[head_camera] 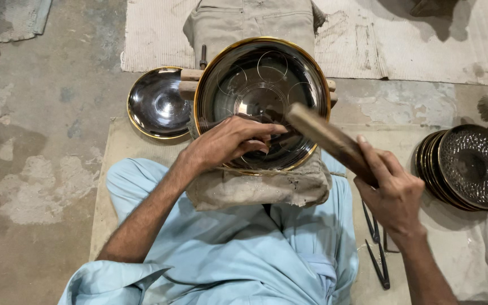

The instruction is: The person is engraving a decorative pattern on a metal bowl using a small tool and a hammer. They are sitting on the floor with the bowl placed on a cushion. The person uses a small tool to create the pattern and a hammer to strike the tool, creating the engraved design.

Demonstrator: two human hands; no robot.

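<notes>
Could go wrong: a crooked hit from the wooden stick (323, 135), landing on fingers and not on the small dark tool (266, 117). Would hurt a lot. Could also slip sideways and scratch the shiny inside of the big bowl (255, 79), right by the thin circles drawn there. Could wobble too, resting only on the soft cloth pad (255, 189) over the lap, with the wooden block (190, 76) behind it. Might even tip toward the small bowl (156, 104) just beside it on the left.

Now the grip. Left hand (230, 141): grip closed, fingers bunched together, pinching the small dark tool and pressing its tip down inside the big bowl, near the front rim. Hard to see much of the tool under the fingers. Right hand (391, 192): grip wrapped tight around the low end of the wooden stick, thumb along the top. Far end of the stick lifted over the bowl, blurry, close to the left fingers but not touching them.

Off to the right, well apart: a stack of bumpy bowls (470, 166). Down on the mat by the right wrist: thin metal pincers (377, 248), not held.
</notes>
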